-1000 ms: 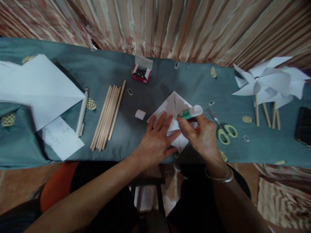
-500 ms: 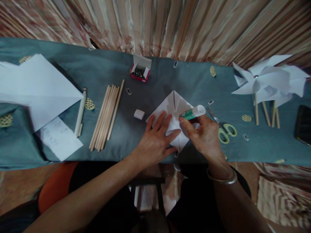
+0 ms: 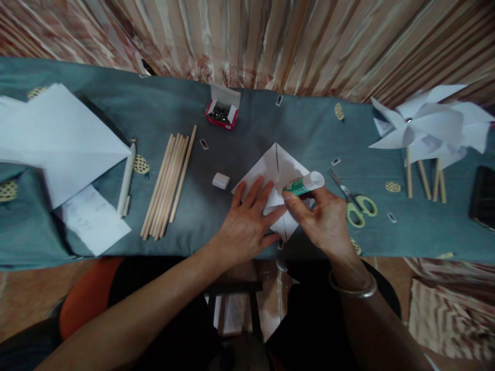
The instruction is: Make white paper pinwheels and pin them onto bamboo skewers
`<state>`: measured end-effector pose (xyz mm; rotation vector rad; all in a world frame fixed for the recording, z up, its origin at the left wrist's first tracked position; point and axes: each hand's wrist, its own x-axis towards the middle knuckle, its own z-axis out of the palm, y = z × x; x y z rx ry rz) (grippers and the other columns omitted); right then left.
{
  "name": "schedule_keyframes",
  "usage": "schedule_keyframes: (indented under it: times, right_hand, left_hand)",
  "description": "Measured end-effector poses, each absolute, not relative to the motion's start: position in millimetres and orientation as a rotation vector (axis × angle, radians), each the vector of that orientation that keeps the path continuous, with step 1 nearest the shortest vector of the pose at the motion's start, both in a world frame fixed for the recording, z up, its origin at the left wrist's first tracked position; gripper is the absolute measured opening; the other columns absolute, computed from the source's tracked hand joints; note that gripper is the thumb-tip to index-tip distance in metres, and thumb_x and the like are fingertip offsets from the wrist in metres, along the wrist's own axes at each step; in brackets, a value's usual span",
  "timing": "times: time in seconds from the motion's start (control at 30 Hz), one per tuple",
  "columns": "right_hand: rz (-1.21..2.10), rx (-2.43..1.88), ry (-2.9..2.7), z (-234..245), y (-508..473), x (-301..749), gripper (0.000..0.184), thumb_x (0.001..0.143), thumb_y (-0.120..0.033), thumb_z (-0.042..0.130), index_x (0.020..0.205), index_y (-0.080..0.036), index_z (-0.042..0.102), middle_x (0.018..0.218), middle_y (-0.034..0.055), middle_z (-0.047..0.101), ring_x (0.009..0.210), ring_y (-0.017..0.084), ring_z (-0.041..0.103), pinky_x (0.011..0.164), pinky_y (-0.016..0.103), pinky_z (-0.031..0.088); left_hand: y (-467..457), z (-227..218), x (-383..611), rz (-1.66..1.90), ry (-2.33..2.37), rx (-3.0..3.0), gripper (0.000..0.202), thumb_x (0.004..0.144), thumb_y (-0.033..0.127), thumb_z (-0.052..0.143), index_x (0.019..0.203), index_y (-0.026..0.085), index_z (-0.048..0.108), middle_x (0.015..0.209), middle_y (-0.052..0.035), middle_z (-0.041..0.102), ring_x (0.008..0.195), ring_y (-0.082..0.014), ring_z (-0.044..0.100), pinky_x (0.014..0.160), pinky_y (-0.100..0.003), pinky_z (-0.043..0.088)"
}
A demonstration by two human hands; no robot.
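Note:
A square of white paper lies turned like a diamond on the cloth, cut in from its corners. My left hand rests flat on its lower left part, fingers spread. In my right hand is a green and white glue stick, tilted with its lower end at the middle of the paper. The exact contact point is hidden by my fingers. The white glue cap lies left of the paper. Just right of my right hand are scissors with light green handles.
Several wooden sticks lie to the left, near a pen and white paper sheets. An open red box of small metal pieces stands behind. Paper pinwheels on sticks lie right, near a dark object.
The glue stick and my right hand have shifted slightly left over the paper. My left hand stays pressed on the paper.

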<state>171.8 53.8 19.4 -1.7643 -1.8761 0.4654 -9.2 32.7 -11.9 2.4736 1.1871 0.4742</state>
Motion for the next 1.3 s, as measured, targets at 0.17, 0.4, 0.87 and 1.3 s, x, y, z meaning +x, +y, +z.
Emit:
schedule_keyframes:
  times: [0.17, 0.4, 0.87, 1.3]
  right_hand:
    - [0.506, -1.713, -1.884, 19, 53, 169, 0.027, 0.085, -0.046, 0.06, 0.087, -0.02, 0.067, 0.076, 0.0038, 0.07, 0.065, 0.018, 0.063, 0.063, 0.032, 0.049]
    - [0.531, -1.691, -1.853, 16, 53, 165, 0.027, 0.085, -0.046, 0.062, 0.088, -0.02, 0.067, 0.079, 0.0049, 0.071, 0.07, 0.02, 0.066, 0.066, 0.033, 0.05]
    - [0.462, -1.709, -1.85, 15, 63, 160, 0.029, 0.085, -0.048, 0.061, 0.089, -0.02, 0.068, 0.081, 0.0065, 0.071, 0.075, 0.023, 0.067, 0.071, 0.036, 0.053]
    - [1.003, -1.369, -1.018, 8, 83, 191, 0.026, 0.081, -0.048, 0.067, 0.081, -0.022, 0.067, 0.083, 0.0016, 0.071, 0.078, 0.017, 0.069, 0.077, 0.035, 0.058]
  left_hand:
    - [33, -10, -9, 0.431, 1.191, 2.495, 0.058, 0.085, 0.052, 0.063, 0.137, 0.029, 0.051, 0.157, -0.0119, 0.034, 0.147, -0.0385, 0.021, 0.115, -0.065, 0.019]
    - [33, -8, -9, 0.42, 1.196, 2.497, 0.057, 0.085, 0.05, 0.063, 0.136, 0.027, 0.052, 0.156, -0.0137, 0.036, 0.146, -0.0391, 0.023, 0.114, -0.065, 0.02]
    - [33, -11, -9, 0.454, 1.19, 2.501, 0.057, 0.086, 0.051, 0.061, 0.137, 0.029, 0.051, 0.158, -0.0123, 0.032, 0.147, -0.0387, 0.021, 0.114, -0.066, 0.019]
    - [34, -12, -12, 0.498, 1.158, 2.498, 0.067, 0.086, 0.056, 0.058, 0.144, 0.026, 0.042, 0.158, -0.016, 0.03, 0.148, -0.0384, 0.019, 0.114, -0.064, 0.019]
